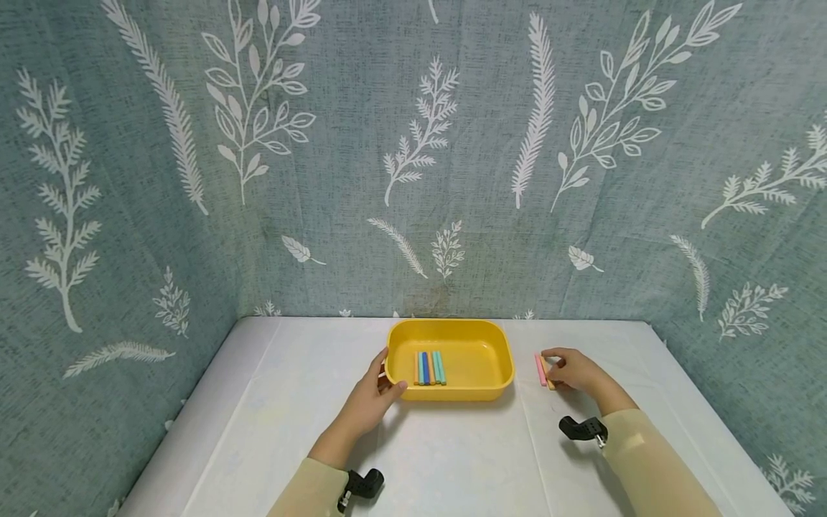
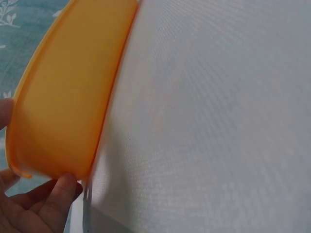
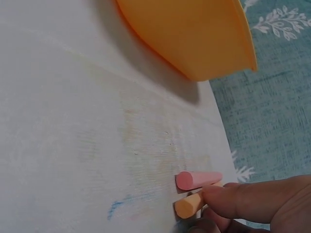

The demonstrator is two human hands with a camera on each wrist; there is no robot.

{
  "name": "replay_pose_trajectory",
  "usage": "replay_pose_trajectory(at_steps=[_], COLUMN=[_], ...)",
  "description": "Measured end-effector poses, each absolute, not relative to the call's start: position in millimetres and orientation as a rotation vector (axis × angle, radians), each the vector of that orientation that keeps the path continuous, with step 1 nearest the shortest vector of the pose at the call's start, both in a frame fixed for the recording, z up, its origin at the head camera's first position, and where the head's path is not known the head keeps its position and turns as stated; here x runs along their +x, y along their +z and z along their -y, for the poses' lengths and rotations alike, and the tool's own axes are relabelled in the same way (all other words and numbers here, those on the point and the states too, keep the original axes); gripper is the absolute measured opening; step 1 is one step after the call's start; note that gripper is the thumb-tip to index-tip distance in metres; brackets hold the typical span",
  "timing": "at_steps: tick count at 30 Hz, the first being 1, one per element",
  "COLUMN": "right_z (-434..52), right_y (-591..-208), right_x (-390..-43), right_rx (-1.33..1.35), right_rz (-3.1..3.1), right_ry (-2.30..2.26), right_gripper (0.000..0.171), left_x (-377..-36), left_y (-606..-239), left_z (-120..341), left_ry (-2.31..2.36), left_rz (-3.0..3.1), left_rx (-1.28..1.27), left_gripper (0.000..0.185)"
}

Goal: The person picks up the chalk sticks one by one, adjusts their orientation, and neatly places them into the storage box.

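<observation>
A yellow plastic tray (image 1: 465, 394) stands on the white table, with several chalk sticks (image 1: 425, 368) in orange, light green and blue lined up side by side in its left half. My left hand (image 1: 370, 403) grips the tray's left end, thumb at the front corner and fingers along the side. To the right of the tray, my right hand (image 1: 578, 370) pinches an orange chalk stick (image 3: 188, 206) between thumb and fingers, low at the tabletop. Right beside that stick lies a pink chalk stick (image 3: 199, 179). The fingers hide part of the orange one.
White cloth (image 1: 465, 459) covers the table, with faint coloured chalk marks (image 3: 129, 200) near the right hand. A blue-green leaf-patterned curtain (image 1: 362, 143) hangs behind the table and along both sides. Each wrist carries a black camera mount (image 1: 581, 429).
</observation>
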State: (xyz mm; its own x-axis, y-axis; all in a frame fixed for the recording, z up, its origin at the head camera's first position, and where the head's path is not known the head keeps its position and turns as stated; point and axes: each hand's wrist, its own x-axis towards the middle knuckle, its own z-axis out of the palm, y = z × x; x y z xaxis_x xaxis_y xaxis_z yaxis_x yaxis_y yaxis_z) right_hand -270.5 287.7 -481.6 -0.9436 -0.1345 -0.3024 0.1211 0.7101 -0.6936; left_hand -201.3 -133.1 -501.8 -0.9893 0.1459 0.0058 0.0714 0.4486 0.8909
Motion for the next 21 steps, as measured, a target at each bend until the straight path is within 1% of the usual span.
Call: replay_pose_trajectory(at_steps=[10,21], right_z=[-287.1,-288.1], right_y=[-476.9,-483.4], right_x=[-271.4,-267.9], right_rx=[0.007,0.022], right_rz=[-2.549,-2.554], right_ry=[-1.105,-1.218], right_gripper=[0.05,0.053], left_x=[-200.1,-199.6], left_y=[-498.8,-499.3], left_z=[132.9,132.7], left_ry=[1.608,1.605], left_rz=[-2.612,-2.61], left_rx=[0.198,0.2], left_gripper=[0.08,0.079])
